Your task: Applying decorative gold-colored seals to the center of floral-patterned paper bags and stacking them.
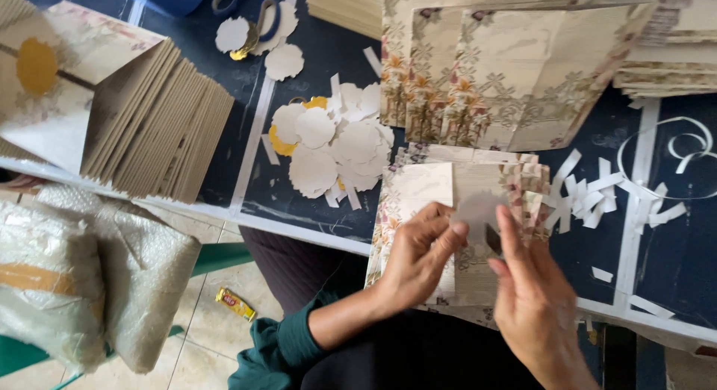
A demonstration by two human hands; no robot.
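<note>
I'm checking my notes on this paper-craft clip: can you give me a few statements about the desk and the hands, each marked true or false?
1. Both hands, the left hand and the right hand, meet at a small round piece of paper. True.
2. The pile of scalloped paper rounds lies to the right of the hands. False: it lies up and to the left of them.
3. White paper strips are scattered on the dark table right of the hands. True.
4. The fanned stack of folded cards sits on the floor. False: it rests on the table's left end.
5. A bubble-wrapped bundle lies below the table edge at left. True.
</note>
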